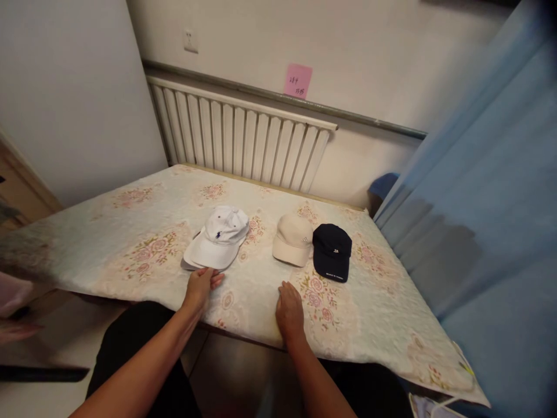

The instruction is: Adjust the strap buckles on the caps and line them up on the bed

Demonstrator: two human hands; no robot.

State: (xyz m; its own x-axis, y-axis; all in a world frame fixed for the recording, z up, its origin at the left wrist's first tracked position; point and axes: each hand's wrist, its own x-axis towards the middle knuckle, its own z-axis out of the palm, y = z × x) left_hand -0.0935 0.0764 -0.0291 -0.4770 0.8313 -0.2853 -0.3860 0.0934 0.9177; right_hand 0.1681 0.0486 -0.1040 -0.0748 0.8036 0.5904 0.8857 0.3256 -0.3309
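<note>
My left hand (pixel 203 288) is at the front edge of the brim of a white cap (pixel 224 229) with a small dark logo. Its fingers are bent in at the brim and appear to pinch it. A greyish brim edge (pixel 187 265) shows beneath the white one, so another cap seems stacked under it. My right hand (pixel 289 310) rests on the bed's edge with fingers curled together, nothing visible in them. Just beyond it lie a beige cap (pixel 292 232) and, touching its right side, a navy cap (pixel 332 247) with white lettering. All brims point toward me.
The caps lie on a flower-patterned cover (pixel 261 302). Behind it stand a white radiator (pixel 243 136) and a wall with a pink note (pixel 298 80) and a socket (pixel 190 40). A blue curtain (pixel 491 203) hangs at right. Part of another person's hand (pixel 20 331) shows at far left.
</note>
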